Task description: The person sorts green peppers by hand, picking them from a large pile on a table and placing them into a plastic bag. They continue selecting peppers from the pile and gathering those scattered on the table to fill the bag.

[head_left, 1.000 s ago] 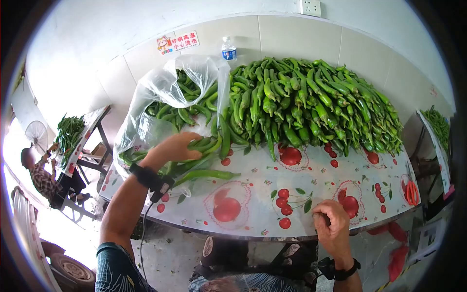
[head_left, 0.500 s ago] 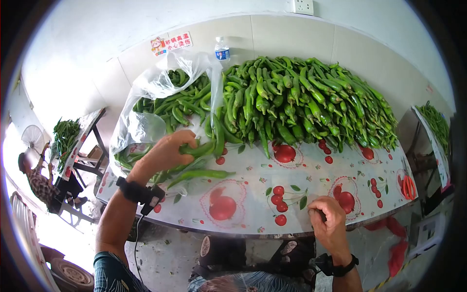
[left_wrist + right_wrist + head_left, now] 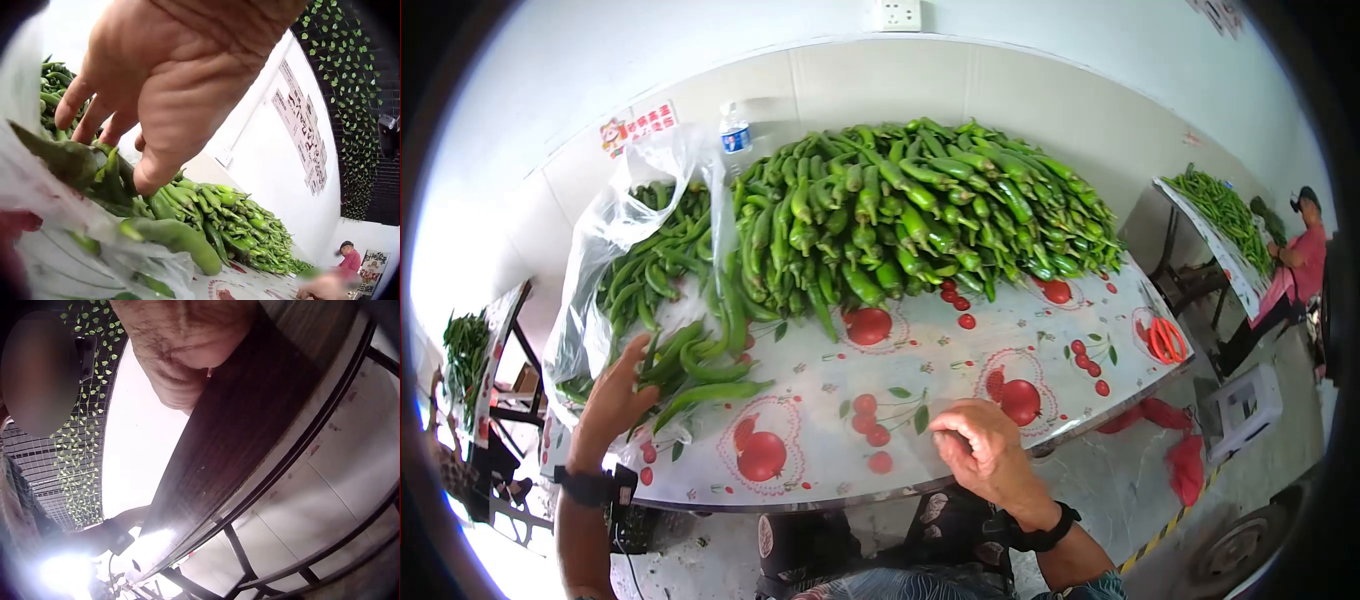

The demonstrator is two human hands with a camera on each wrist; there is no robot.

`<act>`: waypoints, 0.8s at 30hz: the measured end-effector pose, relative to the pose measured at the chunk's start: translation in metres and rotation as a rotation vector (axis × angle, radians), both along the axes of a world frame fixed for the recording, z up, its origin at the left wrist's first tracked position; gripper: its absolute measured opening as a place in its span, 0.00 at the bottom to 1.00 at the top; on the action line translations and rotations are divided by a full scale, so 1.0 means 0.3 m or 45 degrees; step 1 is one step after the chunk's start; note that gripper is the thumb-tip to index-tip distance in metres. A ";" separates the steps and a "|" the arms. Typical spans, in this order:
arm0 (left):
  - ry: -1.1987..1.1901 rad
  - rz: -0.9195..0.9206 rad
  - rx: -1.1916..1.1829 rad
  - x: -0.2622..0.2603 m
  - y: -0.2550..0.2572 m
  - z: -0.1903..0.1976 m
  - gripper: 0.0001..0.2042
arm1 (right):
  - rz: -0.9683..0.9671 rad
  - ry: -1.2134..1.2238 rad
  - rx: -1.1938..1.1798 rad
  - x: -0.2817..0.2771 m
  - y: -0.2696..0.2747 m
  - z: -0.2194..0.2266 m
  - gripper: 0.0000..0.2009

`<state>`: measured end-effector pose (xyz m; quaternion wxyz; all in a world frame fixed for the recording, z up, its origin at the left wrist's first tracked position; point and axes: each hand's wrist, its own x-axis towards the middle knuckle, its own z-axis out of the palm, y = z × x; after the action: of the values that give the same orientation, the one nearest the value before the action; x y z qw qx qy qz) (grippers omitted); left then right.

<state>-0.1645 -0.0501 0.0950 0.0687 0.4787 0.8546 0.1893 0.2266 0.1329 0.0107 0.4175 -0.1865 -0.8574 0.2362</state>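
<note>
White-tiled walls back a table [image 3: 960,400] covered with a glossy cloth printed with red cherries and tomatoes. Nearest the body, the right hand [image 3: 980,450] rests at the table's front edge with its fingers loosely curled under; nothing shows in it. From the right wrist view only the underside of the table and part of the palm can be seen.

At the table's left corner, the left hand [image 3: 615,395] lies with spread, nearly straight fingers on a small bunch of green peppers [image 3: 700,375], touching them without closing round any. Those peppers lie flat, their long axes running from the fingertips away toward the right hand's side, tips pointing slightly up the table. In the left wrist view the fingertips [image 3: 81,115] press down on peppers [image 3: 169,234] under thin plastic.

Just beyond that hand a clear plastic bag [image 3: 615,225] stands open, with more peppers inside it. Farther on, across the middle of the table, a large heap of peppers [image 3: 910,215] is stacked against the wall, most stems toward the wall and tips toward the person. Orange scissors [image 3: 1167,340] lie far out past the right hand.

Behind the bag stands a water bottle [image 3: 736,135] with a blue label, too small to read. A red-and-white sticker [image 3: 638,125] on the wall carries Chinese characters that are too small to read.
</note>
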 end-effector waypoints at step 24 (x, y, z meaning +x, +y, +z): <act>-0.265 -0.181 0.745 0.025 0.098 0.101 0.13 | -0.092 0.003 0.043 -0.021 -0.024 -0.008 0.08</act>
<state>-0.1569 -0.0208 0.1254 0.0284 0.5148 0.7166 0.4697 0.2204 0.1257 0.0084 0.4299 -0.2100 -0.8535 0.2068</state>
